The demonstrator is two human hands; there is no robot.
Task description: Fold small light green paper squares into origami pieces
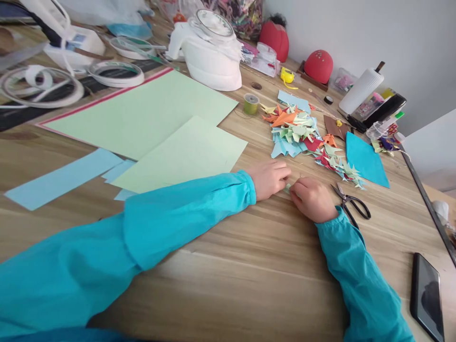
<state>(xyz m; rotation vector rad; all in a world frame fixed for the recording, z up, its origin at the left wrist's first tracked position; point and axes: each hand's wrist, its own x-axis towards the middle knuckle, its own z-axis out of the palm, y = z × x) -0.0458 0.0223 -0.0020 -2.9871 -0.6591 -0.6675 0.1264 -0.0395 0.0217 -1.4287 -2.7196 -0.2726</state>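
Note:
My left hand and my right hand meet on the wooden table, fingers curled and pressed together on a small pale green paper piece. Most of that piece is hidden under my fingers. Both arms wear teal sleeves. Just beyond my hands lies a pile of small folded paper shapes in orange, green, blue and red. Black scissors lie right of my right hand, not touched.
Large pale green sheets and light blue strips cover the left side. A blue paper sheet lies at right. A white appliance, tape rolls, a thread spool and clutter stand at the back. A phone lies near right.

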